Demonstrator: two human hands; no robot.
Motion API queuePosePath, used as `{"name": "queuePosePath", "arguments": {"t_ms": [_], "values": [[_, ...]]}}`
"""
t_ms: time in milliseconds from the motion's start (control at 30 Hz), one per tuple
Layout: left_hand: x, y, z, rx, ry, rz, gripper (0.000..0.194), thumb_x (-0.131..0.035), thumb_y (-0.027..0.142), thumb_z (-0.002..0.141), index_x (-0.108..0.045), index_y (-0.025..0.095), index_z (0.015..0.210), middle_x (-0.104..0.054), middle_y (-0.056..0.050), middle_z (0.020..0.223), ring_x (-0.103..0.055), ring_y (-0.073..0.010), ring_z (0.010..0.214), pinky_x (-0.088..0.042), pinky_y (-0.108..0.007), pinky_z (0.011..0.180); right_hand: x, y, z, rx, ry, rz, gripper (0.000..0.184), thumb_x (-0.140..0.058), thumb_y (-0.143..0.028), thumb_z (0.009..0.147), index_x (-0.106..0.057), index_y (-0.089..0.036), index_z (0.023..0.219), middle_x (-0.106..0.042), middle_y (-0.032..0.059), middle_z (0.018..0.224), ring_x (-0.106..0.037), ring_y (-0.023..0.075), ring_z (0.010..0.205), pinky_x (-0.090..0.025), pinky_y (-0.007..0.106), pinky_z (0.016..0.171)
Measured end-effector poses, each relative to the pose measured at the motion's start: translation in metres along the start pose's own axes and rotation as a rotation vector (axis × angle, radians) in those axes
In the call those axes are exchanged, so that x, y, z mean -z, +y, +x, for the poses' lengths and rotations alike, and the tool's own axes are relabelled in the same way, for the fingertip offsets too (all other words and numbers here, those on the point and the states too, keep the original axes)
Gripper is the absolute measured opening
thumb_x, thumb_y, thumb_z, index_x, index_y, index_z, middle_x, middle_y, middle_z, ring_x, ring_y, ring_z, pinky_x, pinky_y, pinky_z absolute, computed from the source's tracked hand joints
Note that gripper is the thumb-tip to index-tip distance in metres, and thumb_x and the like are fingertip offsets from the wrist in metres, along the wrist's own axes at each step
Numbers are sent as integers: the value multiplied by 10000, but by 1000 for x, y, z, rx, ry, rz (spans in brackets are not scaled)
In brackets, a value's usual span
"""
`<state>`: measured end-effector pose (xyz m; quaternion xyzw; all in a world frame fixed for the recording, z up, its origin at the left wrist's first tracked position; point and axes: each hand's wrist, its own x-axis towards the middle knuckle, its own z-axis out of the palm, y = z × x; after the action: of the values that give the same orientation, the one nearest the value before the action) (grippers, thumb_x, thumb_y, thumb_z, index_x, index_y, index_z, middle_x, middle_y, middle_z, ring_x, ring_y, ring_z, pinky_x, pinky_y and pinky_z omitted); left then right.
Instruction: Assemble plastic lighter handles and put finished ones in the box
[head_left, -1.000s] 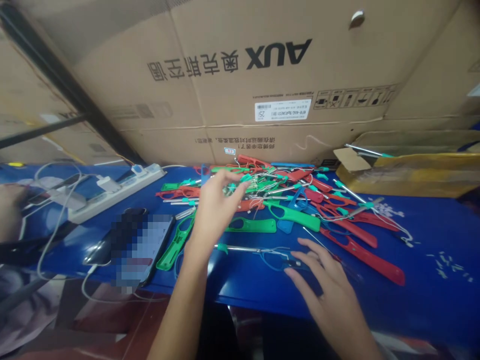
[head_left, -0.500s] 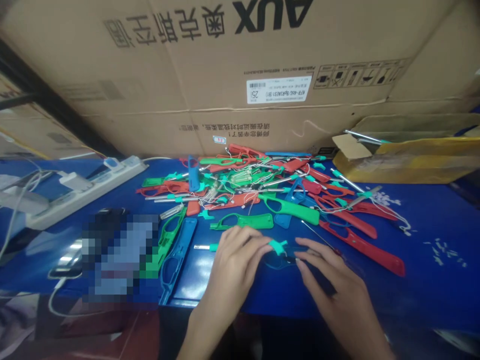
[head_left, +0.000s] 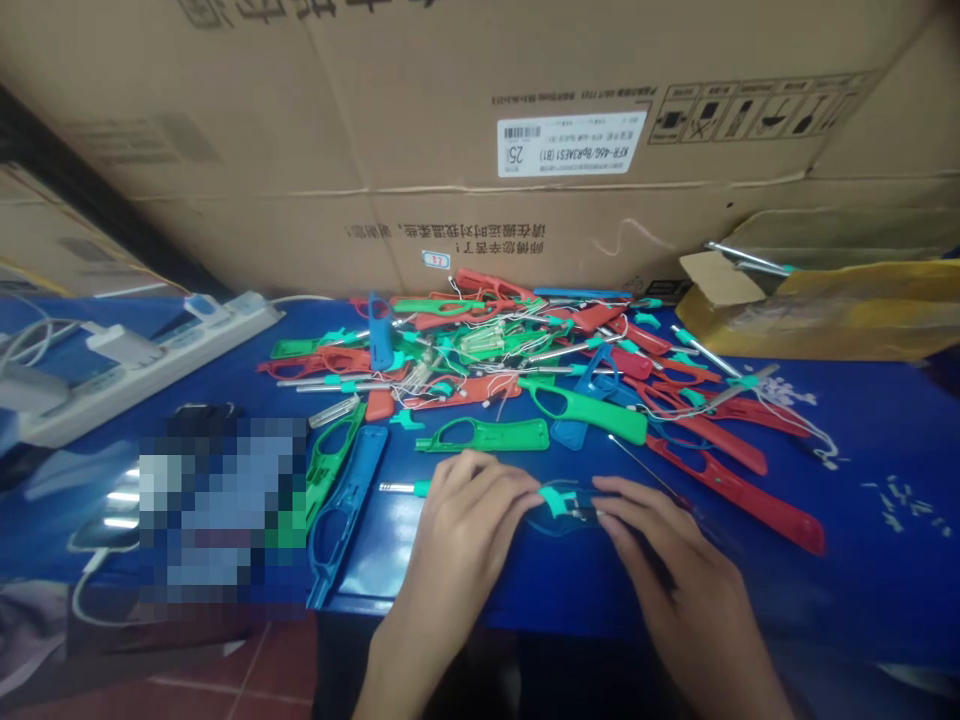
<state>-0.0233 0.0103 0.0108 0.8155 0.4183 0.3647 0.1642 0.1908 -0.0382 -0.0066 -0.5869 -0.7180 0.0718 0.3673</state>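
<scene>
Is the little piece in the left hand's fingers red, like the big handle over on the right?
No, the little piece that the left hand pinches is teal green.

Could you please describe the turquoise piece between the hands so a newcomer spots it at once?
On the blue table, find the left hand and right hand near the front edge. The turquoise piece touches the left hand. Unlike the loose turquoise part farther back, it sits between the hands.
</scene>
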Motion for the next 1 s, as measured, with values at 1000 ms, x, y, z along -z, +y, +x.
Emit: {"name": "queuePosePath", "arguments": {"t_ms": [1000], "values": [[-2,-2,-2,37,-62,-76,124,-580,164,1047,-689,222,1064,-760,-26,1013,-650,-209,888,-499,-388,802,-3,-1,3,20,-26,44,131,-540,-250,1042,-666,-284,1027,-766,-19,1044,-719,170,968,-501,315,889]]}}
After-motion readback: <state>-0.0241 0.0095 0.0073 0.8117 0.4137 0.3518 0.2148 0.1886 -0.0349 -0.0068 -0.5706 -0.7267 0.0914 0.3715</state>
